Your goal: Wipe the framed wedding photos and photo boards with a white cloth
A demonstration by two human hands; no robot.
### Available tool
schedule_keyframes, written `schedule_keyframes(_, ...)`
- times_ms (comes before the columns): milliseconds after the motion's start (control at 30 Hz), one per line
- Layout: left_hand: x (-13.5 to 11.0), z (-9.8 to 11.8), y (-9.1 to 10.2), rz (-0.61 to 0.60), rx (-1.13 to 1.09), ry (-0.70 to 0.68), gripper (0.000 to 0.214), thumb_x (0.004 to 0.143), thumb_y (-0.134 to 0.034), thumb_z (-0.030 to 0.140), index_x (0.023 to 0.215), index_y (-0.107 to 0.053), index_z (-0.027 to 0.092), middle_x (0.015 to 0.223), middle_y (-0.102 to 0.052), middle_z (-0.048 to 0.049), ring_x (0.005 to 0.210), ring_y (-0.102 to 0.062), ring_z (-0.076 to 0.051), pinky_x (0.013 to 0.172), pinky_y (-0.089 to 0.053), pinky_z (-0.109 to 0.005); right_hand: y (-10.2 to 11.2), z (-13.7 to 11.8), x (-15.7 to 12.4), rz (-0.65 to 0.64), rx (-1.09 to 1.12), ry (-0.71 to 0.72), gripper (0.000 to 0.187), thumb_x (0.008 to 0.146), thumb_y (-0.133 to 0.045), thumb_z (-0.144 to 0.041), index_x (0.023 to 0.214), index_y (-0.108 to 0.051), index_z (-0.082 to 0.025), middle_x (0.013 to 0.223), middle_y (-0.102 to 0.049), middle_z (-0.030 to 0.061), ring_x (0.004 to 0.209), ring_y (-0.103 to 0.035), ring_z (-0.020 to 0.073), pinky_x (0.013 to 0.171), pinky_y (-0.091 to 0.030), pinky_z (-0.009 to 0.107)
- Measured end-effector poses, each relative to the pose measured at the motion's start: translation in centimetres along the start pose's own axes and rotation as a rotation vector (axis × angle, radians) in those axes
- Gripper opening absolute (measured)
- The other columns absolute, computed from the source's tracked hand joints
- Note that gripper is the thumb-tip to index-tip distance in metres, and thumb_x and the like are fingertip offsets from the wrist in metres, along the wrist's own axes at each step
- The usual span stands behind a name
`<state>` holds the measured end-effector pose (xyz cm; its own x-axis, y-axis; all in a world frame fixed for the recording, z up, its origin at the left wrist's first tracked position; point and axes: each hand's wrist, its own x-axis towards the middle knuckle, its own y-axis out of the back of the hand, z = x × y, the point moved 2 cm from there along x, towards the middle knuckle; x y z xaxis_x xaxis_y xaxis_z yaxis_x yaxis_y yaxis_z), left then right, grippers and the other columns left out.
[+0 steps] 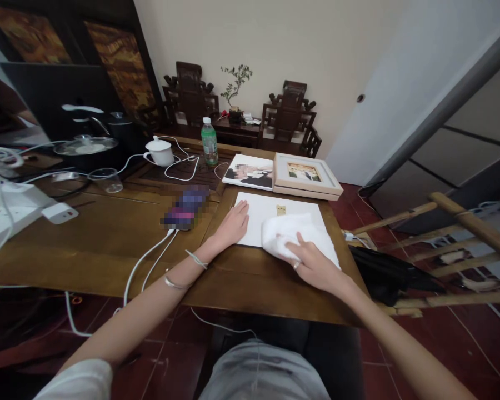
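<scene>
A flat white panel (255, 214) lies on the wooden table, with a small tan cat-shaped piece (280, 210) near its middle. My left hand (232, 223) rests flat on the panel's left edge, fingers stretched out and holding nothing. Bunched under the fingers of my right hand (314, 264) is a white cloth (289, 230), pressed against the panel's right half. The cloth hides that part of the panel. Just beyond the panel lie a white photo panel (250, 171) and a framed photo (306, 173) in a pale wooden frame.
Left of my left hand lies a blurred phone (185, 208) with white cables. Farther back stand a plastic bottle (209, 143), a lidded white cup (159, 151) and a clear plastic cup (106, 180). A power strip (8, 214) sits far left. Wooden rails (475, 228) stand right of the table.
</scene>
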<state>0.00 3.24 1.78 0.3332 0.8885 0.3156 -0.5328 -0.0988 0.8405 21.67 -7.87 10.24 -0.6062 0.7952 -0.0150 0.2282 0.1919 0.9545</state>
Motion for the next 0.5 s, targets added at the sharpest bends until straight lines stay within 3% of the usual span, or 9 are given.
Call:
schedule_keyframes(67, 0.0, 0.0, 0.0, -0.003, -0.006, 0.002, 0.048, 0.095, -0.03, 0.022, 0.137, -0.041, 0.004, 0.15, -0.036, -0.02, 0.143, -0.027, -0.027, 0.116, -0.026, -0.046, 0.3, -0.6, -0.8, -0.047, 0.01, 0.007, 0.026, 0.093, -0.036, -0.018, 0.098, -0.061, -0.022, 0.097, -0.067, 0.0066, 0.097, -0.06, 0.0269, 0.093, -0.038, 0.041)
schedule_keyframes(167, 0.0, 0.1, 0.1, -0.008, -0.019, 0.007, 0.048, 0.095, -0.029, 0.022, 0.138, -0.04, 0.004, 0.152, -0.033, -0.0211, 0.144, -0.024, -0.027, 0.116, -0.025, -0.048, 1.1, 0.1, 0.2, -0.031, 0.029, -0.007, 0.024, 0.094, -0.036, -0.024, 0.092, -0.06, -0.022, 0.089, -0.066, 0.0063, 0.093, -0.059, 0.0262, 0.087, -0.04, 0.038)
schedule_keyframes(500, 0.0, 0.5, 0.7, -0.075, -0.022, 0.034, 0.049, 0.096, -0.027, 0.021, 0.139, -0.037, 0.001, 0.152, -0.03, -0.0228, 0.145, -0.02, -0.028, 0.117, -0.022, -0.049, 1.6, 6.1, 10.0, 0.223, 0.05, -0.036, 0.022, 0.095, -0.036, -0.026, 0.086, -0.055, -0.02, 0.092, -0.067, 0.0083, 0.084, -0.059, 0.0253, 0.08, -0.04, 0.034)
